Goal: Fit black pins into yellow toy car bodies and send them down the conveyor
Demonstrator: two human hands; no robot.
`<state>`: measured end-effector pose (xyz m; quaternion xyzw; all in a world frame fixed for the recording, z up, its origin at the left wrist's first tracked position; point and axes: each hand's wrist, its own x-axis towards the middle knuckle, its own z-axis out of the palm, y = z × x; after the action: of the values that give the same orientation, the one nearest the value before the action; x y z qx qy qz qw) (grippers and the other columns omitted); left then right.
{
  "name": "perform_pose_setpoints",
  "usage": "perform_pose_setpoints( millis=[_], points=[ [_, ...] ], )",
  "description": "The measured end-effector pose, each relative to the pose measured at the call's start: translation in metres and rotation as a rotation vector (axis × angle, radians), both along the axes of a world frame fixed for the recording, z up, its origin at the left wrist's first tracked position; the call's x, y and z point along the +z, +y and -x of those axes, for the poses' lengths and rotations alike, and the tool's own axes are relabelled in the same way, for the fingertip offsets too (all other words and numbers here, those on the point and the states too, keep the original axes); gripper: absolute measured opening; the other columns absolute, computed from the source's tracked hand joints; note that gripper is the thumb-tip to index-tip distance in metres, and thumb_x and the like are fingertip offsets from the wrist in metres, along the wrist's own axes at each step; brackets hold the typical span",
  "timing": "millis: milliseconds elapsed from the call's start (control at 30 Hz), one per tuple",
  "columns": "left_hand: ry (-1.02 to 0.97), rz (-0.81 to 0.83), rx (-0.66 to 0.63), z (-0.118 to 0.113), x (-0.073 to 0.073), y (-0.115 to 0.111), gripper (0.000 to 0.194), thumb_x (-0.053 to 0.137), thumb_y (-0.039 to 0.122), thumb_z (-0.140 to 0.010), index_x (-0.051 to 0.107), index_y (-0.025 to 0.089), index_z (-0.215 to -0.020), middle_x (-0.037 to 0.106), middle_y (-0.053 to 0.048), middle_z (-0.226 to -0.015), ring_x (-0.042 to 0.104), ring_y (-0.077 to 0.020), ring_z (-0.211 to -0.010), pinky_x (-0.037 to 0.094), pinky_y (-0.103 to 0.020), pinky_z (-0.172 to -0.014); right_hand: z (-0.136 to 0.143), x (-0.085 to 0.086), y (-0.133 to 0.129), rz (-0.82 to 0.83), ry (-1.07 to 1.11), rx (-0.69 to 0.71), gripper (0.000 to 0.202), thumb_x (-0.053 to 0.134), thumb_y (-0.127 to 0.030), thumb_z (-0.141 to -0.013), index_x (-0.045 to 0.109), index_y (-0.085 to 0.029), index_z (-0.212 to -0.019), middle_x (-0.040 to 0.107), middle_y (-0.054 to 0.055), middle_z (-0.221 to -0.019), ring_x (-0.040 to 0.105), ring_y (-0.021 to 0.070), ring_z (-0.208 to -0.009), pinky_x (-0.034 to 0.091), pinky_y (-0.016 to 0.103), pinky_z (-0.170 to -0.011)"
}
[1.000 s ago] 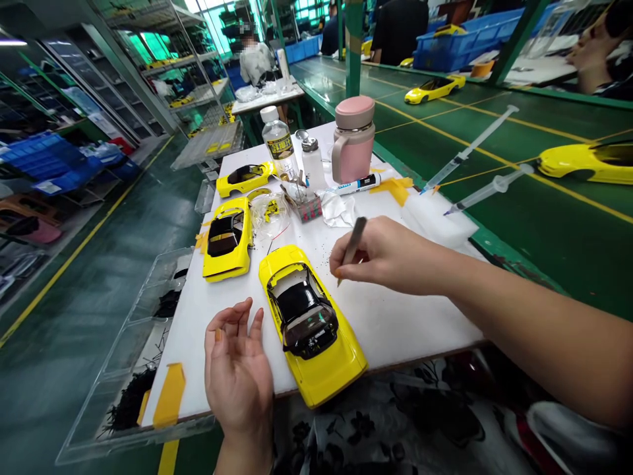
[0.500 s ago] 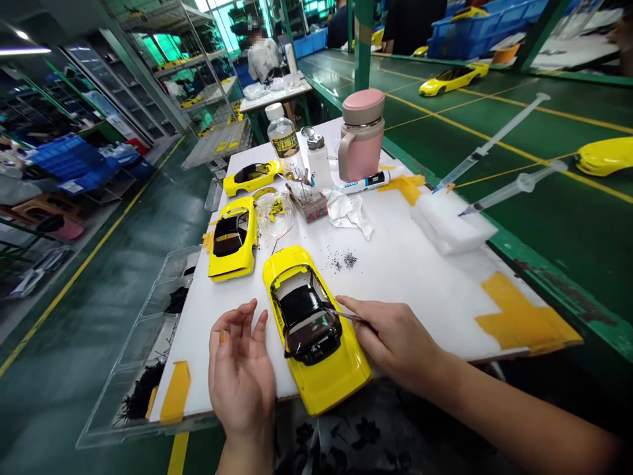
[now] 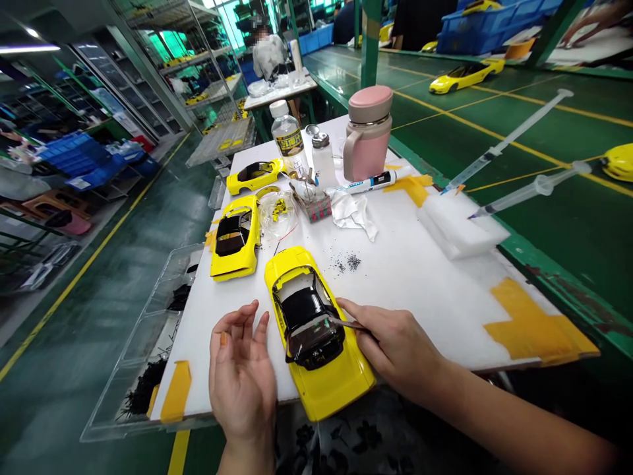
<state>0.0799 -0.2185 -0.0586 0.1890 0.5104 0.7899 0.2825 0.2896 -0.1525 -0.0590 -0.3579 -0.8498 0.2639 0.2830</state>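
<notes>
A yellow model car body (image 3: 336,386) with a black roof and dark windows lies on the white tabletop in front of me. To its left, my left hand (image 3: 242,369) is palm up, its fingers loosely curled and apart, holding nothing. My right hand (image 3: 395,343) pinches a pair of metal tweezers (image 3: 349,323). Their tip reaches the edge of the windscreen, by the roof's right side; whether anything is in the tip is too small to tell. Tiny black parts (image 3: 353,262) lie scattered beyond the car body.
More yellow car bodies (image 3: 234,237) lie at the left. At the back stand a pink mug (image 3: 368,142), a clear bottle (image 3: 291,142) and a metal-topped dispenser (image 3: 322,161). Two syringes (image 3: 534,188) stick in white foam (image 3: 465,227). A divided plastic tray (image 3: 148,316) borders the table's left edge.
The view has shifted slightly, so the table and things on it sit a little differently in the picture. Both hands keep nearly the same pose, with the tweezers still at the windscreen.
</notes>
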Motion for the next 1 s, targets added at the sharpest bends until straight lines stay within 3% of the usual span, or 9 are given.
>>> perform_pose_setpoints(
  millis=[267, 500, 633, 700, 833, 1000],
  points=[
    [-0.005, -0.001, -0.002, 0.000, 0.000, 0.000, 0.016, 0.063, 0.036, -0.093, 0.071, 0.024, -0.100, 0.069, -0.006, -0.113, 0.060, -0.0238, -0.125, 0.051, -0.041, -0.108, -0.003, -0.001, -0.002, 0.008, 0.072, 0.009, 0.052, 0.041, -0.014, -0.093, 0.065, -0.003, -0.137, 0.080, 0.012, -0.098, 0.076, 0.0227, -0.082, 0.062, 0.035, -0.074],
    [0.004, 0.003, -0.019, 0.002, -0.003, -0.001, 0.015, 0.061, 0.036, -0.095, 0.070, 0.025, -0.101, 0.069, -0.005, -0.114, 0.060, -0.0234, -0.127, 0.048, -0.044, -0.112, -0.004, 0.000, -0.001, 0.078, 0.096, 0.018, 0.052, 0.045, -0.012, -0.089, 0.069, -0.013, -0.135, 0.081, 0.010, -0.100, 0.076, 0.0201, -0.081, 0.061, 0.031, -0.073],
    [-0.028, 0.007, -0.019, 0.001, -0.001, -0.001, 0.014, 0.061, 0.034, -0.096, 0.070, 0.025, -0.099, 0.071, -0.005, -0.114, 0.061, -0.0225, -0.124, 0.049, -0.042, -0.111, -0.008, 0.004, -0.003, 0.150, 0.227, 0.011, 0.043, 0.047, -0.013, -0.091, 0.077, -0.018, -0.120, 0.080, 0.006, -0.092, 0.073, 0.0170, -0.075, 0.057, 0.027, -0.070],
    [-0.048, 0.007, -0.016, 0.001, 0.000, -0.001, 0.013, 0.062, 0.034, -0.096, 0.070, 0.024, -0.099, 0.071, -0.005, -0.113, 0.062, -0.0222, -0.123, 0.051, -0.041, -0.109, -0.013, 0.008, -0.001, 0.231, 0.307, -0.037, 0.033, 0.050, -0.017, -0.094, 0.080, -0.019, -0.109, 0.075, 0.003, -0.078, 0.067, 0.0154, -0.065, 0.053, 0.026, -0.063],
    [-0.078, -0.014, -0.022, 0.001, 0.000, -0.001, 0.012, 0.065, 0.033, -0.094, 0.071, 0.024, -0.099, 0.071, -0.006, -0.113, 0.062, -0.0222, -0.122, 0.053, -0.039, -0.107, -0.026, 0.024, 0.023, 0.483, 0.544, -0.196, 0.031, 0.057, -0.034, -0.099, 0.080, -0.015, -0.108, 0.047, -0.003, -0.054, 0.044, 0.0122, -0.048, 0.037, 0.025, -0.047],
    [-0.114, -0.047, -0.035, 0.003, -0.004, -0.002, 0.019, 0.070, 0.039, -0.092, 0.072, 0.022, -0.100, 0.071, -0.007, -0.113, 0.063, -0.0236, -0.123, 0.056, -0.037, -0.103, -0.028, 0.054, 0.076, 0.565, 0.783, -0.187, 0.029, 0.056, -0.034, -0.101, 0.081, -0.019, -0.096, 0.061, 0.004, -0.077, 0.061, 0.0154, -0.073, 0.051, 0.026, -0.066]
  ],
)
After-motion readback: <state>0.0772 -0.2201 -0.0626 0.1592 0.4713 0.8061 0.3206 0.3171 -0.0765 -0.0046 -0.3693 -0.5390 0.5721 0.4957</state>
